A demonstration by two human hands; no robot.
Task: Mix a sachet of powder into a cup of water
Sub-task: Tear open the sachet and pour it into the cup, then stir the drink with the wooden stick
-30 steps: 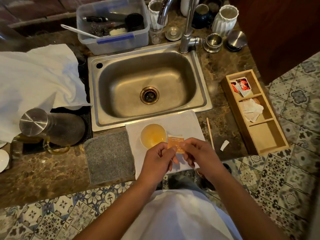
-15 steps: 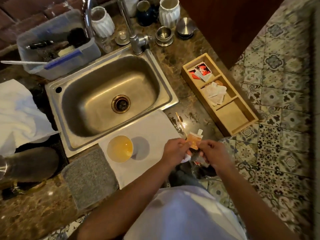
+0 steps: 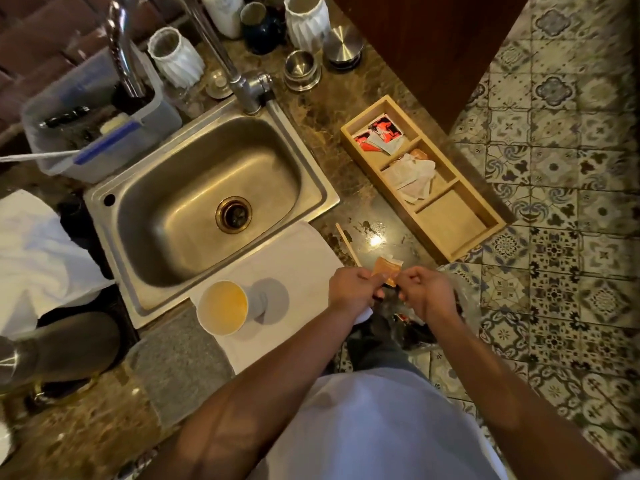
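Both hands are up in front of me at the counter edge, pinching the small orange paper sachet [image 3: 386, 270] between them — my left hand [image 3: 353, 289] has its fingers curled onto the sachet's left side, my right hand [image 3: 424, 292] curled onto its right side. The sachet looks creased and flat, with a pale torn strip along its top. It sits in the air over the counter edge, right of the white paper cup [image 3: 225, 308], well apart from it.

The cup stands on a white cloth napkin [image 3: 294, 258], and the liquid inside is cloudy yellow-orange. A rough grey felt mat [image 3: 180, 362] lies just beside the napkin on the left. Behind them is the brushed steel sink [image 3: 207, 202] with its brass-ringed drain.

A thin wooden stir stick [image 3: 348, 242] lies on the glossy brown marble counter [image 3: 346, 109], its near end hidden by the sachet and my left hand. Further right sits a long wooden three-compartment tray [image 3: 485, 233] — red packets in the far section, pale paper sachets in the middle one. Patterned blue-and-cream floor tiles [image 3: 554, 202] run along the right.
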